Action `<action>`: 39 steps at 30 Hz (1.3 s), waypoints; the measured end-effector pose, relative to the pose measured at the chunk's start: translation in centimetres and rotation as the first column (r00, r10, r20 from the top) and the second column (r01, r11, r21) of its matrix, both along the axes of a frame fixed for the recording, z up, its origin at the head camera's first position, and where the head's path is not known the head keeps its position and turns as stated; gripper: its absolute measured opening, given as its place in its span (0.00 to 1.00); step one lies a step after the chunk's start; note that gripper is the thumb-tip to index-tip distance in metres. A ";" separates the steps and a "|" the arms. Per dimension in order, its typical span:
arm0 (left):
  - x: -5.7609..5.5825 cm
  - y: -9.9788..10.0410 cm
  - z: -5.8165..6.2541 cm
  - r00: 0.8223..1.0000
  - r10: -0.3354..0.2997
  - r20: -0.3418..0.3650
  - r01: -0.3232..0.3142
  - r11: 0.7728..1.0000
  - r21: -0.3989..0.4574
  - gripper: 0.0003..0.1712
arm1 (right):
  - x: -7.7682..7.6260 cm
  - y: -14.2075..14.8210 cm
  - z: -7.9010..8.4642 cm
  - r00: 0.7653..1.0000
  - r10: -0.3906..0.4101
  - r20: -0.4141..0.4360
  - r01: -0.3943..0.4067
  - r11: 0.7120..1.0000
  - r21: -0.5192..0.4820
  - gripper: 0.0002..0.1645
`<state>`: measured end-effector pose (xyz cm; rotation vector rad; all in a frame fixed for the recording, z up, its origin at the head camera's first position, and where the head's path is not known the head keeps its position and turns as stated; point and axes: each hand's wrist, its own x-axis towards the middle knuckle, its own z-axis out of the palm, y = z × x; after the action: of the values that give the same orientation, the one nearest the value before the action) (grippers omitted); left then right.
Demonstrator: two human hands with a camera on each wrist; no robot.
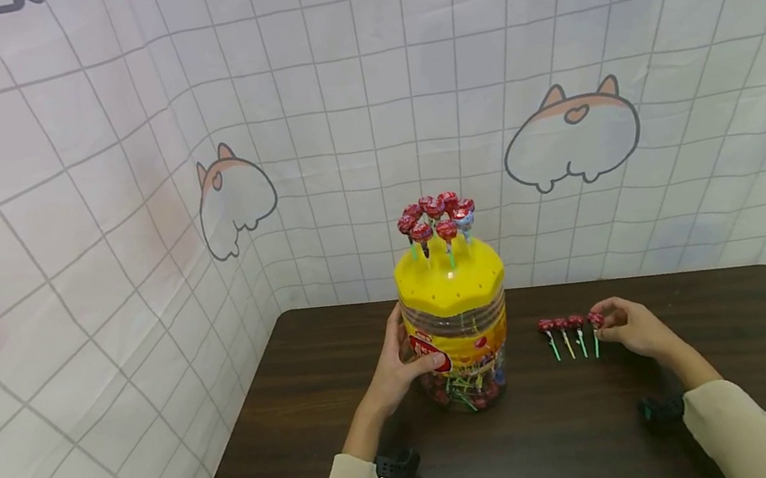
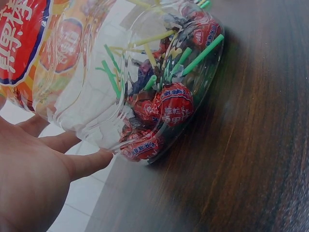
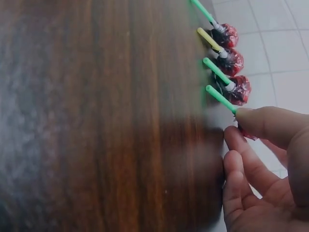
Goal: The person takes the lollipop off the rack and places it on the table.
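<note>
A clear plastic candy jar (image 1: 473,346) stands upright on the table, with a yellow lid (image 1: 452,291) and several red-wrapped lollipops (image 1: 433,209) upright in the lid. Through its lower wall, more lollipops (image 2: 174,104) show inside. My left hand (image 1: 397,368) holds the jar's left side, thumb across the label and the other fingers round the far side. To the right, three lollipops (image 1: 561,325) lie side by side. At that row's right end, my right hand (image 1: 630,329) pinches a lollipop with a green stick (image 3: 221,99) between thumb and index finger; its head is mostly hidden.
Under everything is a dark wood-grain table (image 1: 552,430). A white grid-patterned cloth (image 1: 364,124) with cartoon animals hangs behind it and along the left. Black straps (image 1: 398,465) sit on both wrists.
</note>
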<state>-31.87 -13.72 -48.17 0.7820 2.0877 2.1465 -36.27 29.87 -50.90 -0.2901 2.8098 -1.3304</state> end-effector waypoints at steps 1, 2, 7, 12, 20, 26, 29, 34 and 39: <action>0.0 0.0 0.0 1.000 -0.001 -0.001 0.001 1.000 0.001 0.57 | 0.0 0.0 0.0 1.000 -0.001 0.004 0.001 1.000 0.010 0.24; 0.0 0.0 0.0 1.000 -0.002 -0.001 0.002 1.000 0.001 0.57 | 0.0 0.1 0.0 1.000 -0.002 0.008 0.002 1.000 0.019 0.24; 0.0 0.0 0.0 1.000 -0.004 -0.001 0.004 1.000 0.002 0.57 | 0.0 0.1 0.0 1.000 -0.005 0.006 0.005 0.999 0.049 0.22; 0.0 -0.1 0.1 1.000 0.001 -0.007 -0.001 1.000 -0.006 0.56 | 0.0 0.0 0.1 1.000 -0.006 0.000 0.006 0.999 0.050 0.22; -0.1 -0.1 0.1 1.000 0.009 -0.003 -0.009 1.000 -0.013 0.55 | 0.4 -0.1 0.5 1.000 -0.006 -0.002 0.006 0.999 0.038 0.26; -0.1 -0.1 0.0 1.000 0.011 -0.006 -0.011 1.000 -0.006 0.56 | 1.1 -0.6 2.6 0.996 -0.007 -0.092 0.009 1.000 0.025 0.28; -0.1 -0.1 -0.1 1.000 0.012 -0.004 -0.013 1.000 -0.009 0.56 | 1.5 -1.4 4.7 0.992 0.000 -0.128 0.003 1.000 0.017 0.28; -0.2 -0.1 -0.1 1.000 0.019 -0.001 -0.019 1.000 -0.022 0.57 | 2.4 -3.5 9.3 0.977 0.047 -0.209 -0.051 0.999 -0.016 0.26; -0.3 -0.1 -0.2 1.000 0.026 0.004 -0.026 0.999 -0.031 0.57 | 3.6 -6.6 13.6 0.942 0.090 -0.322 -0.112 0.992 -0.050 0.21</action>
<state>-32.14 -13.80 -48.35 0.7501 2.1352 2.1215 -32.71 23.24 -37.27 -0.7040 2.9530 -1.4783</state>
